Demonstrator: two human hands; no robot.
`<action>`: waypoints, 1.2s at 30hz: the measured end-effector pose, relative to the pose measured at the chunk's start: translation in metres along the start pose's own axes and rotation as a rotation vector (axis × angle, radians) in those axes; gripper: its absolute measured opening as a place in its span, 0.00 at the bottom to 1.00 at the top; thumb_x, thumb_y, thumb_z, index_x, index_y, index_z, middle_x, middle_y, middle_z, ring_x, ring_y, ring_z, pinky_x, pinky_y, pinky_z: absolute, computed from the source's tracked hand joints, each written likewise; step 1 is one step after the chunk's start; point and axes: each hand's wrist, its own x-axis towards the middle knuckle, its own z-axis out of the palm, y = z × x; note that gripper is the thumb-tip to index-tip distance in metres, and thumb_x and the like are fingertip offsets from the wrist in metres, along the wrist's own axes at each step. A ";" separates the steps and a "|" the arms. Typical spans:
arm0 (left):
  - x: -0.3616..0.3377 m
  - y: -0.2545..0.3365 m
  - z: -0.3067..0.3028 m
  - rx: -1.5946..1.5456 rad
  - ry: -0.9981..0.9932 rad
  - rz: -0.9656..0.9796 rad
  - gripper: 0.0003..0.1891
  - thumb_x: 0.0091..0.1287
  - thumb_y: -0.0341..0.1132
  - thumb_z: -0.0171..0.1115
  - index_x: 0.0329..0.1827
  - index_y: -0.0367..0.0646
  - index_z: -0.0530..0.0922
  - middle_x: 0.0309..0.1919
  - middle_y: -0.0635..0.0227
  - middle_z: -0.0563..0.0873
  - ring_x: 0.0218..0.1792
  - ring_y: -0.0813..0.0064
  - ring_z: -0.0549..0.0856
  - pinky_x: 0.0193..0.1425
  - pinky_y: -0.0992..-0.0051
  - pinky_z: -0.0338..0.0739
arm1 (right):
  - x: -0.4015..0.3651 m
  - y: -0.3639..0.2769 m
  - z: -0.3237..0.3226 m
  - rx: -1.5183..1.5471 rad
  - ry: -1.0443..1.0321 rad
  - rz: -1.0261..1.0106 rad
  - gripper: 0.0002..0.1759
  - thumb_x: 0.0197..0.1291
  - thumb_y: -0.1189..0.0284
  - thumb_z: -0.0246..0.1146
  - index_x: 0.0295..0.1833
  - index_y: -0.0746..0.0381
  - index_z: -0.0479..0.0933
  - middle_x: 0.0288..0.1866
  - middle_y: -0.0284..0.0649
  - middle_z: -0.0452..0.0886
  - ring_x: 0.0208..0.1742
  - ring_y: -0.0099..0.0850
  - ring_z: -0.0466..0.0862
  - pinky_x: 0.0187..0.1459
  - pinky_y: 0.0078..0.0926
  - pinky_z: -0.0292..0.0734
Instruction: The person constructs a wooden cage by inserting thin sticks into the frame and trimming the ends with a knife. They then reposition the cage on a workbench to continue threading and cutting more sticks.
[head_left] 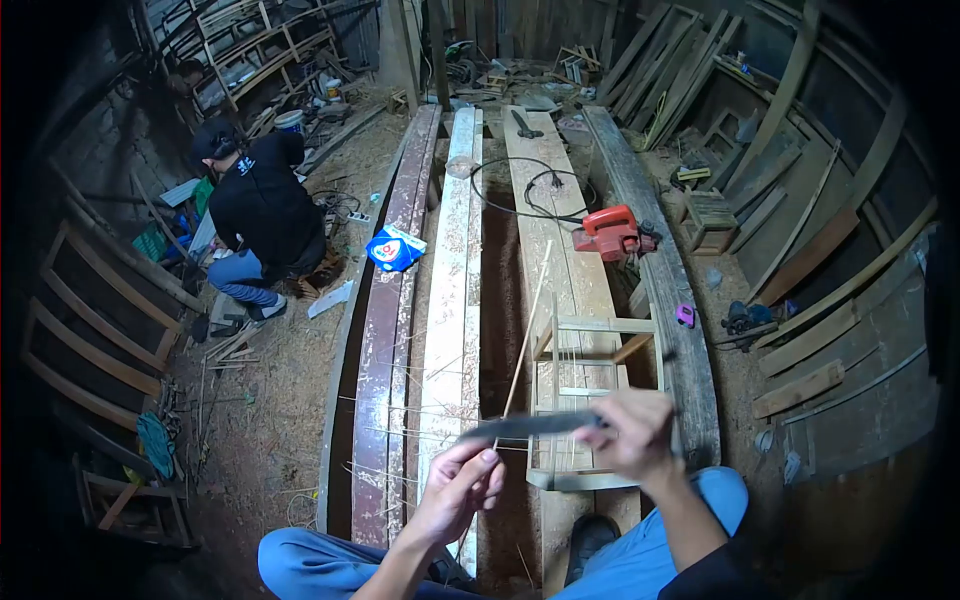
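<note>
My left hand (452, 497) pinches a long thin wooden strip (526, 348) between thumb and fingers; the strip slants up and away over the boards. In my right hand (634, 432), the fingers are wrapped round the handle end of a dark-bladed knife (532, 427), somewhat smeared by motion. Its blade lies across the strip just above my left fingertips. Below and beyond my right hand stands a small light wooden frame (606, 324) with thin rods in it.
Long planks (447, 300) strewn with shavings run ahead of me. On them lie a red power tool (612, 234), a black cable (490, 205) and a blue-and-white packet (393, 249). A pink tape measure (685, 315) sits right. A person (262, 210) crouches at left.
</note>
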 end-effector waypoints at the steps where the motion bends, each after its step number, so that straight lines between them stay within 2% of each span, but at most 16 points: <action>1: 0.000 -0.001 -0.001 0.001 -0.025 -0.022 0.25 0.80 0.33 0.59 0.79 0.42 0.70 0.35 0.71 0.82 0.29 0.86 0.73 0.31 0.81 0.71 | 0.002 -0.011 0.008 0.021 0.013 -0.039 0.32 0.69 0.42 0.65 0.25 0.58 0.77 0.15 0.31 0.74 0.15 0.28 0.78 0.19 0.26 0.68; 2: -0.001 -0.006 -0.001 0.000 -0.021 -0.034 0.25 0.80 0.33 0.59 0.79 0.42 0.70 0.35 0.71 0.82 0.29 0.86 0.73 0.31 0.81 0.71 | 0.004 -0.022 0.015 0.041 0.024 -0.073 0.31 0.67 0.42 0.66 0.25 0.58 0.77 0.16 0.31 0.75 0.16 0.27 0.78 0.19 0.25 0.68; 5: 0.000 -0.017 0.004 0.082 -0.059 0.029 0.26 0.78 0.25 0.57 0.78 0.42 0.70 0.47 0.67 0.86 0.33 0.85 0.74 0.35 0.81 0.70 | 0.005 -0.031 0.023 0.083 0.003 -0.056 0.30 0.65 0.43 0.68 0.25 0.58 0.77 0.16 0.31 0.74 0.16 0.27 0.78 0.19 0.25 0.67; 11: 0.005 -0.027 -0.007 -0.119 -0.080 -0.084 0.27 0.79 0.25 0.58 0.81 0.45 0.67 0.45 0.68 0.85 0.34 0.84 0.76 0.36 0.80 0.69 | 0.002 -0.028 0.028 0.126 -0.018 -0.038 0.29 0.63 0.43 0.69 0.27 0.58 0.77 0.16 0.32 0.71 0.16 0.28 0.77 0.19 0.26 0.66; 18: 0.004 -0.024 0.005 -0.052 -0.046 -0.057 0.27 0.79 0.26 0.59 0.80 0.45 0.68 0.41 0.69 0.85 0.33 0.85 0.75 0.36 0.81 0.69 | 0.003 -0.028 0.026 0.141 -0.047 -0.036 0.29 0.63 0.43 0.69 0.27 0.58 0.77 0.17 0.32 0.72 0.16 0.29 0.78 0.19 0.27 0.67; 20: 0.003 -0.027 0.001 0.038 0.007 -0.084 0.27 0.78 0.28 0.60 0.79 0.44 0.68 0.38 0.68 0.82 0.33 0.82 0.74 0.38 0.78 0.70 | 0.002 -0.029 0.026 0.146 -0.042 -0.039 0.29 0.63 0.43 0.69 0.28 0.58 0.78 0.17 0.32 0.72 0.16 0.29 0.78 0.19 0.28 0.68; 22: 0.003 -0.028 -0.004 0.020 -0.007 -0.082 0.27 0.78 0.28 0.60 0.79 0.43 0.68 0.37 0.68 0.82 0.32 0.83 0.74 0.38 0.78 0.69 | 0.000 -0.030 0.022 0.125 -0.118 -0.004 0.29 0.60 0.41 0.72 0.29 0.59 0.81 0.20 0.34 0.78 0.20 0.32 0.82 0.23 0.29 0.70; 26: 0.002 -0.031 -0.005 0.017 -0.018 -0.054 0.26 0.77 0.29 0.61 0.78 0.42 0.70 0.36 0.68 0.82 0.30 0.84 0.73 0.36 0.80 0.68 | 0.000 -0.030 0.022 0.148 -0.105 -0.020 0.30 0.60 0.41 0.72 0.28 0.59 0.81 0.20 0.35 0.79 0.20 0.32 0.82 0.23 0.28 0.71; 28: 0.003 -0.028 -0.003 -0.022 -0.034 -0.059 0.25 0.77 0.28 0.61 0.77 0.42 0.72 0.38 0.68 0.84 0.31 0.84 0.75 0.35 0.82 0.68 | 0.003 -0.030 0.021 0.130 -0.074 -0.075 0.29 0.64 0.41 0.68 0.29 0.58 0.79 0.17 0.32 0.73 0.17 0.29 0.78 0.20 0.26 0.69; 29: 0.003 -0.027 -0.002 -0.060 -0.051 -0.065 0.24 0.77 0.26 0.61 0.76 0.41 0.75 0.40 0.68 0.86 0.32 0.85 0.77 0.34 0.84 0.69 | 0.002 -0.030 0.021 0.130 -0.074 -0.075 0.29 0.64 0.41 0.68 0.29 0.58 0.79 0.17 0.32 0.73 0.17 0.29 0.78 0.20 0.26 0.69; 32: 0.000 -0.027 0.003 0.033 -0.063 -0.005 0.24 0.78 0.26 0.60 0.77 0.42 0.74 0.39 0.68 0.85 0.33 0.84 0.78 0.35 0.84 0.69 | 0.002 -0.032 0.022 0.152 -0.061 -0.072 0.30 0.63 0.41 0.69 0.29 0.58 0.79 0.17 0.31 0.73 0.17 0.28 0.78 0.21 0.26 0.68; 36: -0.001 -0.034 -0.002 -0.010 -0.026 -0.035 0.25 0.78 0.26 0.60 0.78 0.42 0.73 0.38 0.68 0.85 0.32 0.85 0.76 0.34 0.84 0.67 | 0.002 -0.031 0.022 0.142 -0.064 -0.098 0.29 0.62 0.41 0.70 0.29 0.57 0.79 0.17 0.30 0.71 0.17 0.26 0.76 0.20 0.24 0.66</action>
